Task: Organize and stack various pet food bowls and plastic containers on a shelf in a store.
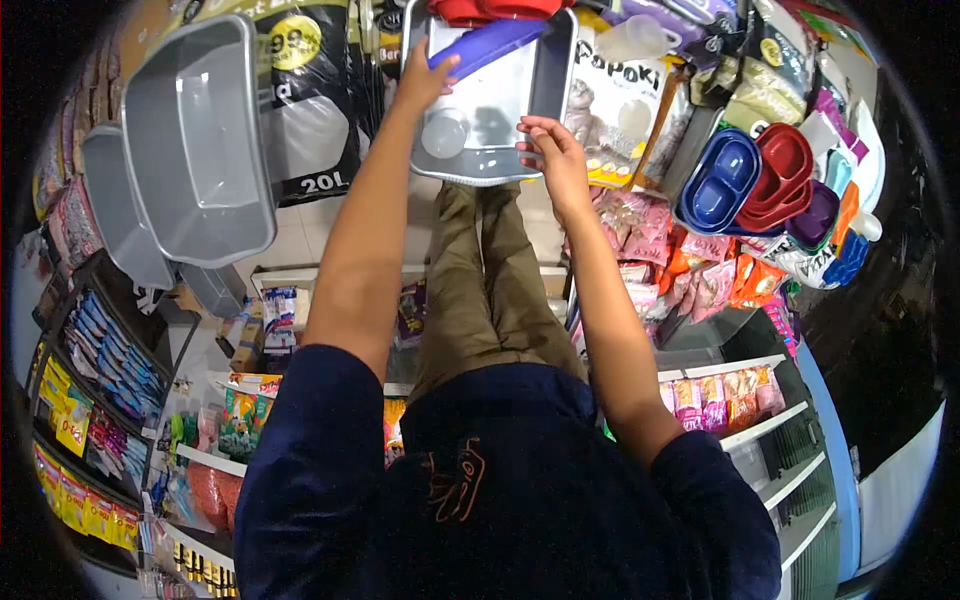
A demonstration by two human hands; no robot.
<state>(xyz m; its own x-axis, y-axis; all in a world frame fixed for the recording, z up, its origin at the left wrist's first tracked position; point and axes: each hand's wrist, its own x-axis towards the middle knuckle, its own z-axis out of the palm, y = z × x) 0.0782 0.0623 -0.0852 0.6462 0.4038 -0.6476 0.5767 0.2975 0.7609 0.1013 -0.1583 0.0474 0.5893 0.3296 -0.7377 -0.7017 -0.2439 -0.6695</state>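
My left hand [426,81] grips one end of a purple plastic dish [491,46], tilted over a grey plastic tray [487,171]. Inside that tray sits a clear round plastic container [444,135], close to the near left corner. Red plastic bowls [495,9] show at its far end, partly cut off by the picture's top. My right hand [556,157] hovers at the tray's near right side, fingers apart and slightly curled, holding nothing. Whether its fingertips touch the tray's wall cannot be told.
Larger grey trays [206,135] stand on the left beside a black litter bag [311,112]. To the right are a white bag [611,105], blue double bowls [720,184], red double bowls [776,176] and pink packets [637,225]. Stocked shelves [757,427] flank my body.
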